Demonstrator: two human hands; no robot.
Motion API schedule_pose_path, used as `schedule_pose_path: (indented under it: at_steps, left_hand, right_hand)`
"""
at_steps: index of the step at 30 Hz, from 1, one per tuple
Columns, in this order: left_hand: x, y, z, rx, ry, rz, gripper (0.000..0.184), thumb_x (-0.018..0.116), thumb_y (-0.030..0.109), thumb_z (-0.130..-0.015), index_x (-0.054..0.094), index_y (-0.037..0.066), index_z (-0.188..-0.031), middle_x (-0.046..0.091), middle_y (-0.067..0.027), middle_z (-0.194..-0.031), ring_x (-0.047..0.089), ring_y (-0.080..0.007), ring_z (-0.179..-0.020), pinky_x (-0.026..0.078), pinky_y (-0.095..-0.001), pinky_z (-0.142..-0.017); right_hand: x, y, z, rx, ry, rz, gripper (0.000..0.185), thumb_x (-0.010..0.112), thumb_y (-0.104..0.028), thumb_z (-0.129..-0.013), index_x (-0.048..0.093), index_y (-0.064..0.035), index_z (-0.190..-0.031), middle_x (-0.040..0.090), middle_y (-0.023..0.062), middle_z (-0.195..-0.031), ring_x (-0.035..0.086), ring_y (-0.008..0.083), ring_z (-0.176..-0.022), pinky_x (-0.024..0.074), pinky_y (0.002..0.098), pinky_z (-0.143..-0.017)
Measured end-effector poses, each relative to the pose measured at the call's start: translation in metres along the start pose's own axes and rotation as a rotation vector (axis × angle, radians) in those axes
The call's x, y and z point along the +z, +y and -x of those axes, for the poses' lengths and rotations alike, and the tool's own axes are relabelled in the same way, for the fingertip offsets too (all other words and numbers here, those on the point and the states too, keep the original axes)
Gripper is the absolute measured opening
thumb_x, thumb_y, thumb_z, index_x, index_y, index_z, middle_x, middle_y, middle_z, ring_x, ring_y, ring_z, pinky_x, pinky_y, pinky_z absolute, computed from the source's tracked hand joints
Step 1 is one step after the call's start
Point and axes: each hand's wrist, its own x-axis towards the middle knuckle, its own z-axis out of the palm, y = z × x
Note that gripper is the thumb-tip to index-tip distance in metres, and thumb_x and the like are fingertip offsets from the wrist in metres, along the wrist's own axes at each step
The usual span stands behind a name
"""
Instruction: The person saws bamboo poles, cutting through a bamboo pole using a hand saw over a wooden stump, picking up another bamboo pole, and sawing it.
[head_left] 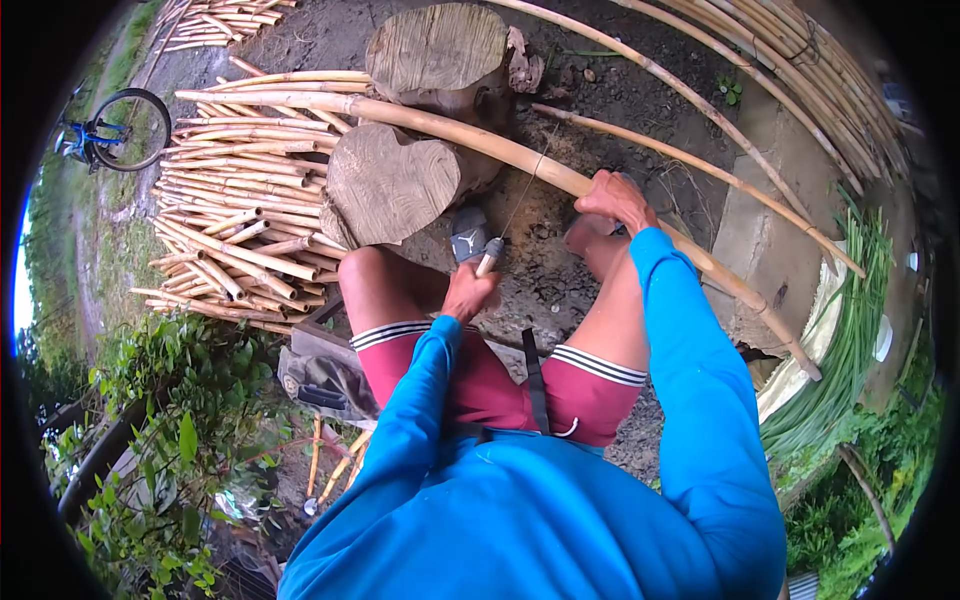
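The right hand's (617, 200) fingers grip a long, uncut pole (480, 143) by the stumps (393, 187), the left hand's (469, 293) close round a tool's handle (488, 261), and many short cut poles (240, 177) lie piled alongside.

Long tan pole (478, 143), gently bowed, slanting past cut stumps (392, 185); pale-handled tool (488, 261) in left hand (469, 292).

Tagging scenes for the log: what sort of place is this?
Probably an outdoor work yard: cut poles in a pile, stumps on bare earth, and greenery alongside.
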Motion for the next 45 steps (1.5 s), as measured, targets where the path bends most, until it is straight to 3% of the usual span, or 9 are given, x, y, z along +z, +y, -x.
schedule_pose_path:
  at_steps: [3,8,18,33,36,37,39,42,45]
  left_hand:
    - [-0.034,0.052,0.028,-0.019,-0.23,-0.035,0.032,0.058,0.03,-0.078,0.062,0.0,-0.089,0.062,-0.0139,-0.066,0.06,-0.025,-0.062,0.046,-0.0388,-0.06]
    - [-0.053,0.094,0.077,0.135,-0.081,0.181,0.035,0.062,0.032,-0.076,0.057,-0.002,-0.081,0.054,-0.011,-0.062,0.049,-0.0212,-0.055,0.042,-0.037,-0.056]
    - [-0.047,0.093,0.067,-0.098,-0.236,0.247,0.035,0.063,0.033,-0.078,0.057,-0.001,-0.082,0.052,-0.0097,-0.06,0.052,-0.0219,-0.056,0.042,-0.0379,-0.056]
    - [-0.073,0.099,0.093,0.241,-0.023,-0.017,0.04,0.062,0.033,-0.079,0.061,-0.003,-0.096,0.058,-0.021,-0.07,0.059,-0.0358,-0.064,0.046,-0.043,-0.064]
    - [-0.063,0.038,0.069,0.097,-0.1,-0.045,0.041,0.062,0.033,-0.08,0.062,0.0,-0.105,0.063,-0.0222,-0.078,0.063,-0.0383,-0.072,0.049,-0.0432,-0.068]
    - [-0.063,0.033,0.062,0.071,-0.124,-0.152,0.042,0.061,0.035,-0.081,0.063,0.002,-0.107,0.066,-0.0237,-0.085,0.066,-0.0388,-0.081,0.05,-0.0444,-0.073]
    - [-0.06,0.033,0.051,0.066,-0.128,-0.132,0.043,0.062,0.038,-0.081,0.064,0.002,-0.104,0.067,-0.0244,-0.089,0.067,-0.0373,-0.087,0.05,-0.0453,-0.077]
    - [-0.057,0.042,0.032,-0.029,-0.184,0.035,0.043,0.062,0.039,-0.079,0.065,0.001,-0.098,0.067,-0.02,-0.082,0.067,-0.0306,-0.078,0.05,-0.041,-0.072]
    - [-0.073,0.094,0.062,0.074,-0.161,0.087,0.035,0.061,0.032,-0.077,0.057,-0.002,-0.077,0.058,-0.0156,-0.063,0.06,-0.0268,-0.059,0.046,-0.0403,-0.058]
  right_hand:
    - [-0.004,0.003,0.005,0.012,-0.069,-0.06,0.036,0.065,-0.03,-0.064,0.07,0.0029,-0.078,0.068,0.0194,-0.07,0.068,0.0325,-0.065,0.0522,0.0406,-0.061]
    - [-0.008,0.009,0.015,-0.092,-0.103,-0.335,0.038,0.069,-0.035,-0.063,0.062,0.0015,-0.061,0.057,0.0111,-0.055,0.057,0.0202,-0.049,0.0429,0.033,-0.046]
    - [-0.002,-0.003,0.009,0.021,0.028,-0.012,0.049,0.069,-0.035,-0.065,0.071,0.0032,-0.096,0.068,0.0276,-0.089,0.069,0.0389,-0.085,0.0546,0.0434,-0.076]
    - [0.017,-0.011,0.011,-0.007,0.313,0.055,0.046,0.07,-0.04,-0.067,0.072,0.001,-0.088,0.068,0.0268,-0.088,0.067,0.043,-0.086,0.0543,0.0472,-0.078]
    - [0.009,0.02,0.003,-0.126,0.108,0.037,0.037,0.07,-0.034,-0.069,0.074,-0.0048,-0.092,0.069,0.0231,-0.088,0.067,0.0404,-0.086,0.0541,0.0448,-0.078]
    - [0.005,0.036,0.011,-0.517,0.203,-0.11,0.034,0.071,-0.033,-0.07,0.074,-0.0071,-0.092,0.068,0.018,-0.08,0.067,0.0348,-0.08,0.0536,0.0405,-0.071]
    - [0.006,0.041,0.026,-0.695,0.068,-0.638,0.028,0.075,-0.032,-0.071,0.074,-0.0094,-0.087,0.062,0.0087,-0.067,0.064,0.0234,-0.066,0.0504,0.0321,-0.06]
    - [-0.007,0.02,0.012,0.01,-0.399,-0.879,0.031,0.08,-0.035,-0.067,0.069,-0.0069,-0.075,0.06,0.0027,-0.062,0.059,0.0124,-0.055,0.0461,0.0255,-0.05]
    - [-0.015,0.01,0.013,0.007,-0.339,-0.787,0.035,0.083,-0.036,-0.063,0.065,-0.0074,-0.068,0.059,0.0032,-0.059,0.057,0.0142,-0.05,0.0458,0.0278,-0.047]
